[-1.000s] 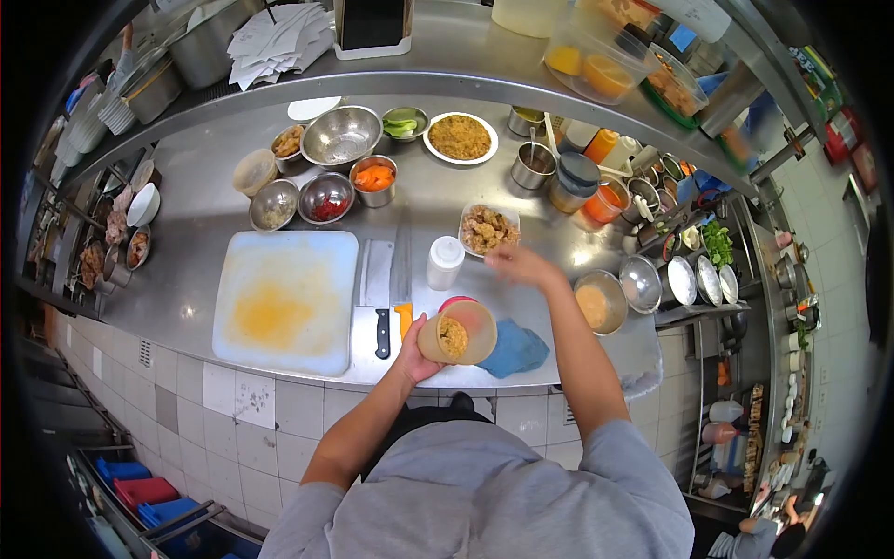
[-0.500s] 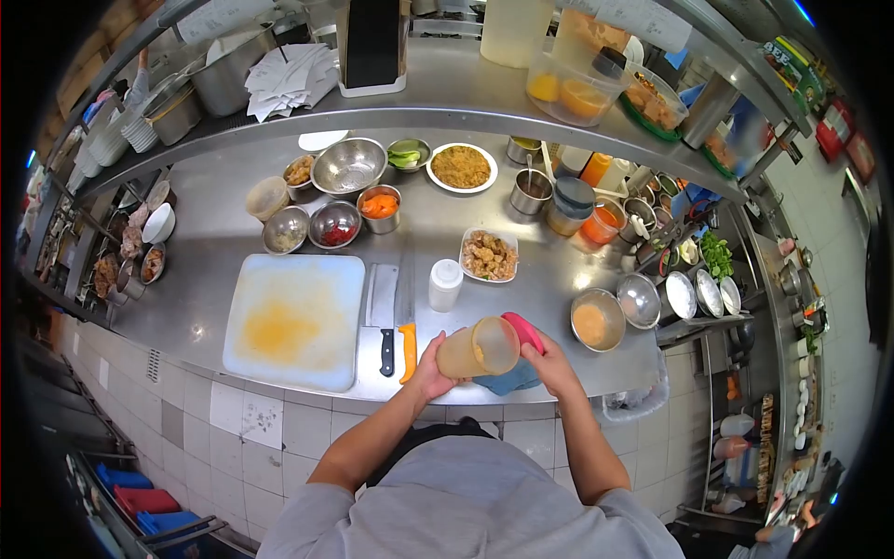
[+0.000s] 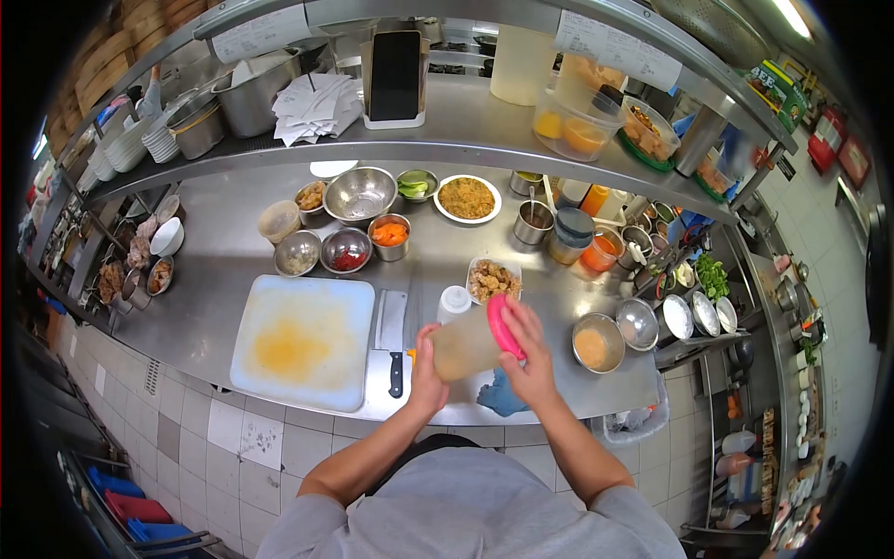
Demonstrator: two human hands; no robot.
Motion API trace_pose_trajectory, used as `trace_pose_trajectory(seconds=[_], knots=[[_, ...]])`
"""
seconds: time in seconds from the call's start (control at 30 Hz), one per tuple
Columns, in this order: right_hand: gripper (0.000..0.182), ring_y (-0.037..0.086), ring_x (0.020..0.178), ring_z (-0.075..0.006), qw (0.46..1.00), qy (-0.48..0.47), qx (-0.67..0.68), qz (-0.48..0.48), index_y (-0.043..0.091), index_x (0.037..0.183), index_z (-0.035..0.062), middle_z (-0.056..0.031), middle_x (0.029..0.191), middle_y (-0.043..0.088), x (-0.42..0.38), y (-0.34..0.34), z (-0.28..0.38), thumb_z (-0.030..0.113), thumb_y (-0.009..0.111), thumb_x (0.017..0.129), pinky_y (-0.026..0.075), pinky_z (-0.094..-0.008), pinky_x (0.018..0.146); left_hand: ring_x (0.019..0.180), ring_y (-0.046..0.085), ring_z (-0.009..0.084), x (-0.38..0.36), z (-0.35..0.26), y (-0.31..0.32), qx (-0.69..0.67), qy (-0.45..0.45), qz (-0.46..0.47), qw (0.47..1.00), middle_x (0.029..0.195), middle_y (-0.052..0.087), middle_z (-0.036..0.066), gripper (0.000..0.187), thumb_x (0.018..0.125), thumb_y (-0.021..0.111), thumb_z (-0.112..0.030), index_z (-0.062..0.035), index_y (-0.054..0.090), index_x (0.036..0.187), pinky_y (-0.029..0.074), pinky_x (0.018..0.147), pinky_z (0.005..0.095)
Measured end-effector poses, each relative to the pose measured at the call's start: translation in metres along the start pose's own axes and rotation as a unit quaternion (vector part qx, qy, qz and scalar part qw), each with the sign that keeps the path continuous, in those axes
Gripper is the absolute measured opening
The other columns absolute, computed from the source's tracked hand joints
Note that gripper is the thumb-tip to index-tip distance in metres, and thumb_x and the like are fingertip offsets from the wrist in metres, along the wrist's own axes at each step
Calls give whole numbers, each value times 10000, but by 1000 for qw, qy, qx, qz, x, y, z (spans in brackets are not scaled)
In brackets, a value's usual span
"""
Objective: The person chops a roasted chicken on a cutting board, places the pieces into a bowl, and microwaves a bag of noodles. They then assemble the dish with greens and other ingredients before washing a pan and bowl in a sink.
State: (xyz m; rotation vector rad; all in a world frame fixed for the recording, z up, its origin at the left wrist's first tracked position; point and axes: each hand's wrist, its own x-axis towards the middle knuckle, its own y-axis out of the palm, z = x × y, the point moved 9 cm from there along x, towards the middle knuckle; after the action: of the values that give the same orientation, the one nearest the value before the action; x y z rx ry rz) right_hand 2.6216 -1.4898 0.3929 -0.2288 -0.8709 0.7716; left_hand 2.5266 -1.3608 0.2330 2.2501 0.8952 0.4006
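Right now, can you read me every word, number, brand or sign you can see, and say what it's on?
"EE": on the green-and-yellow package at upper right; the character before it is unclear.
Too small to read: the print on the long white paper slips at the top.
Too faint to read: any marks on the piled white paper sheets.
No readable writing: the cloudy, pink-lidded plastic container.
Any other lettering is too small or blurred.
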Motion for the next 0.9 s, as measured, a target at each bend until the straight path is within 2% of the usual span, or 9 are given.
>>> trace_pose_trajectory(seconds=[0.13, 0.2, 0.33, 0.4, 0.47, 0.6, 0.7, 0.83, 0.9], knots=[[663, 506, 1266, -376, 985, -144, -62, -76, 647, 1263, 107, -141, 1374, 559, 95, -40, 72, 236, 867, 651, 354, -484, 1105, 1364, 392, 242, 47, -89, 76, 17, 77, 112, 991, 1491, 356, 90, 592, 1050, 308, -507, -151, 238, 1517, 321, 1137, 431], [618, 550, 1197, -355, 967, -193, -79, -146, 667, 1230, 105, -133, 1308, 599, 140, -63, 111, 219, 860, 654, 402, -472, 1054, 1311, 436, 246, 68, -143, 119, -37, 110, 140, 983, 1534, 335, 98, 662, 1043, 281, -541, -119, 190, 1546, 377, 1093, 425], [530, 570, 1100, -340, 900, -288, -228, -234, 648, 1235, 93, -139, 1203, 622, 221, -86, 144, 192, 815, 741, 458, -422, 951, 1167, 503, 210, 102, -170, 76, 150, 161, 63, 974, 1429, 435, 84, 629, 1034, 359, -518, -96, 293, 1497, 484, 939, 425], [624, 517, 1156, -346, 915, -250, -251, -191, 586, 1294, 94, -151, 1261, 546, 248, -81, 146, 243, 829, 740, 415, -446, 1003, 1107, 509, 167, 110, -155, 36, 172, 143, 11, 975, 1348, 477, 74, 582, 988, 544, -434, -88, 394, 1430, 504, 878, 394], [668, 486, 1190, -357, 923, -205, -274, -179, 554, 1318, 90, -169, 1282, 507, 270, -71, 137, 249, 838, 734, 395, -453, 1030, 1153, 510, 219, 114, -116, 2, 362, 112, 34, 925, 1369, 470, 103, 654, 911, 667, -381, -79, 398, 1426, 485, 930, 405], [681, 475, 1192, -384, 907, -183, -299, -234, 532, 1325, 79, -195, 1272, 493, 297, -58, 107, 194, 837, 727, 395, -447, 1032, 1271, 471, 357, 99, -71, 12, 645, 195, 152, 724, 1419, 446, 177, 890, 716, 860, -298, -65, 389, 1435, 413, 1056, 436], [721, 463, 1209, -400, 890, -223, -289, -272, 489, 1373, 88, -192, 1317, 460, 297, -44, 93, 173, 825, 740, 381, -458, 1048, 1337, 399, 433, 107, -37, 13, 662, 80, 180, 723, 1455, 411, 222, 997, 642, 902, -323, -62, 376, 1448, 347, 1120, 459], [780, 355, 1364, -426, 893, -237, -295, -244, 417, 1457, 142, -213, 1493, 338, 278, -32, 84, 123, 789, 772, 311, -462, 1133, 1294, 454, 404, 122, -5, -9, 664, 40, 179, 724, 1416, 464, 212, 1008, 625, 906, -319, -62, 375, 1442, 388, 1083, 458], [540, 519, 1148, -316, 924, -187, -220, -251, 552, 1320, 112, -156, 1255, 538, 242, -40, 76, 151, 757, 822, 422, -396, 986, 1237, 504, 391, 126, 0, -12, 648, 70, 177, 738, 1368, 516, 190, 944, 638, 894, -314, -71, 403, 1407, 437, 1026, 468]])
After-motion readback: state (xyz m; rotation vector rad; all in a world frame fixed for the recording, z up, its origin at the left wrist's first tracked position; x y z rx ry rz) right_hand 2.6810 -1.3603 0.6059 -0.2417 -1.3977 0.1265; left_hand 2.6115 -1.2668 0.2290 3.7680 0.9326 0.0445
